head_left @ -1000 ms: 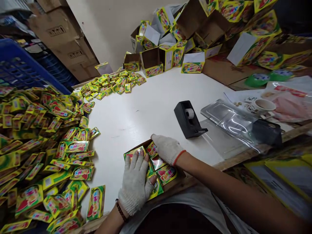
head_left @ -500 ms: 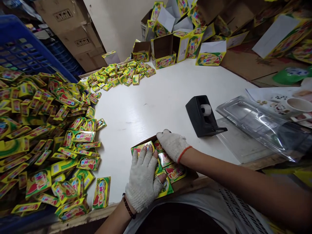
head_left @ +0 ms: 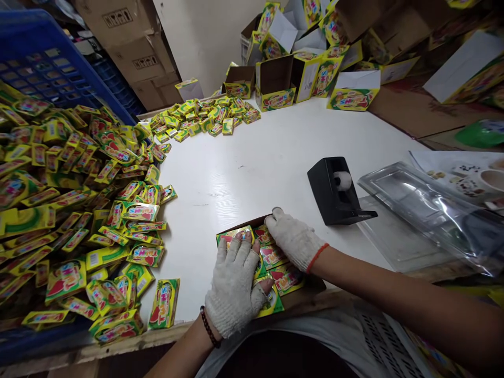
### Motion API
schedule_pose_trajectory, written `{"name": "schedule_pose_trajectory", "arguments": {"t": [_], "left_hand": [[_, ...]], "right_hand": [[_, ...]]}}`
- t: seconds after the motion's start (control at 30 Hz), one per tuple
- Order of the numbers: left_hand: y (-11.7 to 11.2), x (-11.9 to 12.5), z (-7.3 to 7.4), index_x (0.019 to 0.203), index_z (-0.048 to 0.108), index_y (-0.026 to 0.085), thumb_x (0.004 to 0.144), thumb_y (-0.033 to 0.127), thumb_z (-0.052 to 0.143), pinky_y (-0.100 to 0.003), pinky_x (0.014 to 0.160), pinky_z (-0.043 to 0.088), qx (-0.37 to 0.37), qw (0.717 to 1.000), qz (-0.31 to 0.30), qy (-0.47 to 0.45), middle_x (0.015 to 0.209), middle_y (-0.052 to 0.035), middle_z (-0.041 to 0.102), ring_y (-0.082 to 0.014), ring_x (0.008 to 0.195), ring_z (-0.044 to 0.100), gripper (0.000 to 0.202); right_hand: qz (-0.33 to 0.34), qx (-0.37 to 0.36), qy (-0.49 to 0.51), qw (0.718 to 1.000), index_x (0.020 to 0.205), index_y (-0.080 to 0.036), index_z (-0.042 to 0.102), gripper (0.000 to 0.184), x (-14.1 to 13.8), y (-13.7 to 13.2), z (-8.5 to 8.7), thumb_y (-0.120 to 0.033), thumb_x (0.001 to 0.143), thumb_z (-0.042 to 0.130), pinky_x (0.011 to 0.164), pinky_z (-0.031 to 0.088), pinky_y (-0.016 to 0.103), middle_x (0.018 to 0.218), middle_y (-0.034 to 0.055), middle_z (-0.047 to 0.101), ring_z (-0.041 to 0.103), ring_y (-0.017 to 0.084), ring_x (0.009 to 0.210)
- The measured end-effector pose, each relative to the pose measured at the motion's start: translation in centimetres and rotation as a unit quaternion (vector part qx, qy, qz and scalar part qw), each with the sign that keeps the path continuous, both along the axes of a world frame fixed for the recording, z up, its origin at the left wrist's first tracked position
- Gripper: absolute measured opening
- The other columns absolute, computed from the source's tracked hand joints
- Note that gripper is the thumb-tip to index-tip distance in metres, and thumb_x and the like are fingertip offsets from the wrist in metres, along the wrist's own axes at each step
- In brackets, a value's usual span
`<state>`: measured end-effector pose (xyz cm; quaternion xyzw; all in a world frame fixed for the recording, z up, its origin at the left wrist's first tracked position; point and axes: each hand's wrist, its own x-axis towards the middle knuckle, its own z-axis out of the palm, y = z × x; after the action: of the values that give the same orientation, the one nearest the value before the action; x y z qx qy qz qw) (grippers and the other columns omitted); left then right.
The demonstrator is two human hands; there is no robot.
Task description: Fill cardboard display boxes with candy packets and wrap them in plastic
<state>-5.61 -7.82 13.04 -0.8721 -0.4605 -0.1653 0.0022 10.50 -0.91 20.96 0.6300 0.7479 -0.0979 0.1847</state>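
A shallow cardboard carton (head_left: 302, 298) lies at the table's front edge, packed with small yellow-green candy boxes (head_left: 286, 278) printed with watermelon. My left hand (head_left: 233, 289), in a white knit glove with bare fingertips, rests flat on the boxes at the carton's left side, fingers spread. Wearing a similar glove with an orange cuff, my right hand (head_left: 296, 240) is closed over the carton's far right side, its fingertips at the rim. Part of the carton and several boxes are hidden under both hands.
Many loose candy boxes (head_left: 102, 210) are heaped at the left against a blue crate (head_left: 59, 63). A black tape dispenser (head_left: 331, 194) stands to the right, beside clear plastic trays (head_left: 417, 210). Open printed display cartons (head_left: 275, 100) are piled at the back.
The view has shifted slightly. My right hand has slid a little to the right along the carton, uncovering more of the box beside it. My left hand stays flat on the boxes.
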Motion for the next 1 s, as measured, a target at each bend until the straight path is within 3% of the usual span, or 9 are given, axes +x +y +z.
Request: {"name": "schedule_pose_trajectory", "arguments": {"t": [0.17,0.4,0.53,0.63,0.73,0.87,1.0], "left_hand": [[0.0,0.0,0.0,0.144,0.049,0.015,0.091,0.046,0.056,-0.06,0.121,0.023,-0.004,1.0,0.001,-0.005,0.152,-0.0136,0.049,-0.0349,0.144,0.039,0.062],[0.0,-0.1,0.1,0.144,0.049,0.015,0.091,0.045,0.056,-0.06,0.122,0.022,-0.02,1.0,0.003,-0.006,0.151,-0.0132,0.05,-0.0355,0.144,0.038,0.061],[0.1,-0.1,0.2,0.144,0.049,0.015,0.092,0.045,0.055,-0.061,0.121,0.024,-0.02,1.0,-0.002,-0.001,0.152,-0.0145,0.048,-0.0359,0.144,0.038,0.061],[0.1,-0.1,0.3,0.144,0.049,0.014,0.091,0.045,0.056,-0.061,0.12,0.024,-0.022,1.0,-0.002,0.003,0.153,-0.0152,0.047,-0.0365,0.144,0.038,0.061],[0.0,0.0,0.4,0.144,0.05,0.014,0.09,0.044,0.058,-0.061,0.12,0.024,-0.027,1.0,-0.002,0.008,0.153,-0.0158,0.047,-0.0372,0.144,0.038,0.062],[0.0,0.0,0.3,0.145,0.048,0.014,0.09,0.042,0.058,-0.061,0.121,0.025,-0.024,1.0,0.0,0.001,0.154,-0.015,0.046,-0.0367,0.144,0.038,0.063],[0.0,0.0,0.1,0.147,0.046,0.014,0.089,0.039,0.059,-0.061,0.122,0.023,-0.021,1.0,-0.001,-0.007,0.155,-0.0137,0.045,-0.0359,0.145,0.036,0.064]], "right_hand": [[-0.027,-0.027,0.025,0.999,0.13,-0.02,0.056,0.039,0.1,0.3,0.8,-0.011,0.097,0.037,0.077,0.057,0.041,0.131,0.0195,0.049,0.07,0.03,0.101],[0.041,-0.053,0.083,0.994,0.123,-0.018,0.062,0.03,1.4,1.6,1.0,-0.017,0.097,0.047,0.091,0.051,0.036,0.118,0.0147,0.067,0.065,0.029,0.112],[0.038,-0.023,0.016,0.999,0.121,-0.016,0.064,0.034,1.0,1.4,-1.0,-0.009,0.095,0.042,0.077,0.057,0.037,0.122,0.0178,0.062,0.068,0.029,0.101],[0.075,0.068,-0.016,0.995,0.119,-0.011,0.065,0.039,0.8,0.4,-3.8,-0.003,0.094,0.036,0.067,0.058,0.034,0.128,0.0216,0.056,0.067,0.026,0.097],[0.088,0.14,-0.028,0.986,0.12,-0.003,0.065,0.04,0.6,-0.8,-6.0,-0.003,0.095,0.034,0.069,0.058,0.033,0.117,0.0243,0.061,0.065,0.027,0.096],[0.112,0.128,-0.067,0.983,0.126,0.002,0.063,0.042,-0.2,-2.0,-6.3,-0.001,0.091,0.04,0.075,0.059,0.039,0.126,0.0299,0.06,0.065,0.03,0.097],[0.042,0.119,-0.05,0.991,0.138,-0.004,0.055,0.05,-1.0,-2.5,-6.2,-0.001,0.091,0.038,0.071,0.06,0.039,0.14,0.0303,0.053,0.065,0.032,0.105]]}}
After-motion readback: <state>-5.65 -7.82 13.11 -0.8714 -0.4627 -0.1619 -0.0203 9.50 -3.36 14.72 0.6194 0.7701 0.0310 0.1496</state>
